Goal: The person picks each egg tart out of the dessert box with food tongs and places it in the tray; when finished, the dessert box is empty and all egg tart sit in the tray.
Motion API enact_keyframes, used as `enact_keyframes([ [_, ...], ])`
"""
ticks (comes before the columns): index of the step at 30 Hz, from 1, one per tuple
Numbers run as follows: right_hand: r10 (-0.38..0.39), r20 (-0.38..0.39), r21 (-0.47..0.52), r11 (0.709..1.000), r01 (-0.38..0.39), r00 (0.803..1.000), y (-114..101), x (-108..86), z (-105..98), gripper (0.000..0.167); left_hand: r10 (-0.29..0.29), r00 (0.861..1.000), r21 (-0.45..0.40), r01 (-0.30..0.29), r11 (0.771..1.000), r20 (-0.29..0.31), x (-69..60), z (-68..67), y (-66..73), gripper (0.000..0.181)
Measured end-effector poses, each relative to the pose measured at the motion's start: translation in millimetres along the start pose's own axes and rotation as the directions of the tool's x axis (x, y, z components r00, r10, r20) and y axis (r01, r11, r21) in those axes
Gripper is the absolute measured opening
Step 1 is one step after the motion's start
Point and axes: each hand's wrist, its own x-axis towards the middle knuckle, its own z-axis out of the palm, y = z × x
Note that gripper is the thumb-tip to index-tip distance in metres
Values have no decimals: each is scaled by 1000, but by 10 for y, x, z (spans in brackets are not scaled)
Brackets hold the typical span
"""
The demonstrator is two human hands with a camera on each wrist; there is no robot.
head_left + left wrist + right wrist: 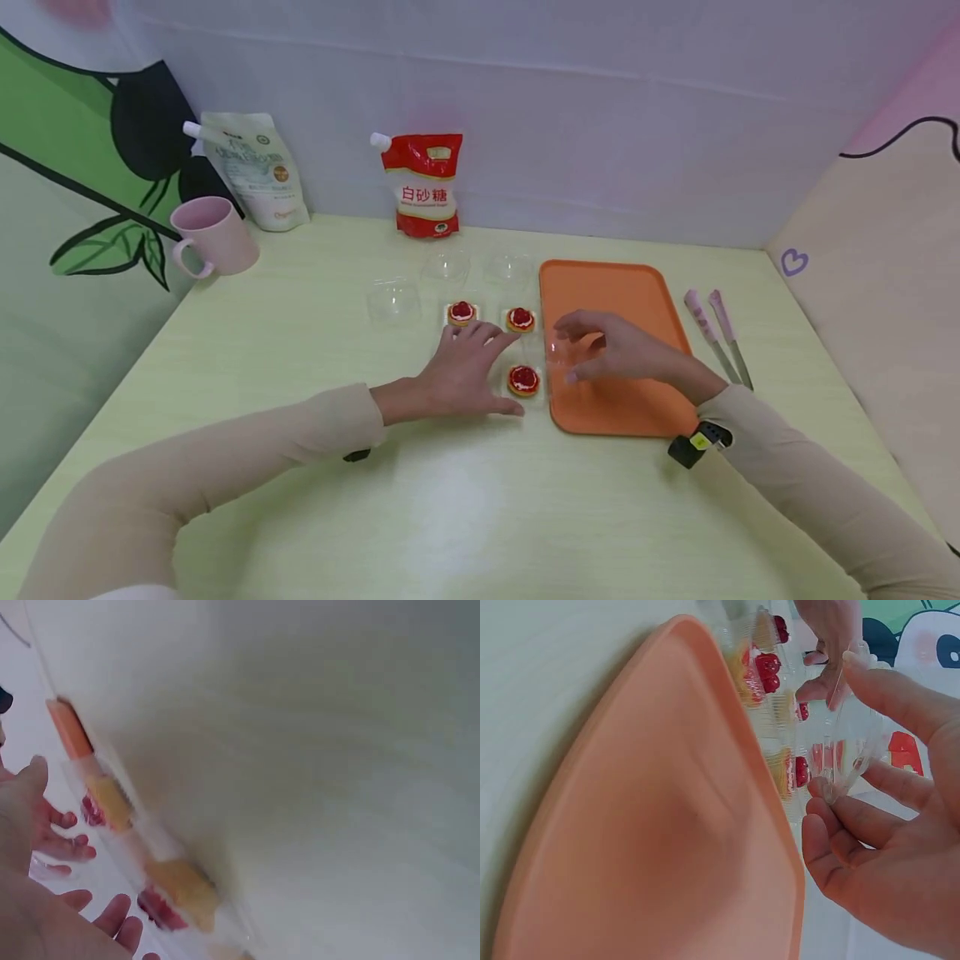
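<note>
Three red-topped tarts show in the head view, at the back left (pixel 462 312), back right (pixel 521 319) and front right (pixel 522 381), in clear plastic bases. My left hand (pixel 461 375) spreads its fingers just left of the front tart, hiding the spot below it; whether it touches anything cannot be told. My right hand (pixel 618 350) pinches a clear plastic lid (pixel 847 742) between thumb and fingers, over the left side of an orange tray (pixel 607 287). The left wrist view shows two tarts (pixel 109 802) side-on, beyond my left fingertips.
Clear domed lids (pixel 393 302) lie behind and left of the tarts. A red sugar pouch (pixel 427 187), a pale pouch (pixel 258 175) and a pink mug (pixel 217 237) stand at the back. Two pink-handled utensils (pixel 705 317) lie right of the tray.
</note>
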Motion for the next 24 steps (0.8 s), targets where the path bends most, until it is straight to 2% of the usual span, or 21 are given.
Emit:
enact_keyframes([
  [4, -2, 26, 81, 997, 0, 1000, -42, 24, -54, 69, 3, 993, -101, -15, 995, -121, 8, -123, -61, 81],
  [7, 6, 73, 184, 983, -20, 997, -93, 51, -96, 66, 55, 968, -131, -89, 987, -245, 43, -218, -123, 69],
  [9, 11, 116, 265, 963, -42, 993, -136, 77, -127, 64, 112, 939, -109, -155, 982, -326, 73, -277, -156, 65],
  [12, -27, 180, 389, 920, -46, 983, -194, 151, -159, 59, 203, 880, -25, -236, 971, -429, 112, -361, -196, 63],
  [15, -75, 229, 523, 851, -58, 971, -258, 227, -180, 55, 257, 830, 34, -277, 960, -495, 139, -428, -224, 64],
  [17, -101, 252, 595, 800, -72, 963, -295, 279, -187, 54, 269, 809, 36, -294, 955, -522, 149, -460, -244, 64],
  [19, -107, 265, 648, 755, -95, 958, -322, 327, -191, 55, 264, 805, 19, -301, 954, -532, 146, -493, -254, 63],
  [21, -96, 274, 682, 720, -123, 957, -345, 377, -189, 55, 253, 809, 4, -296, 955, -530, 141, -520, -267, 62],
  [24, -51, 281, 698, 696, -168, 958, -379, 450, -178, 56, 233, 830, -17, -279, 960, -507, 126, -561, -293, 61],
])
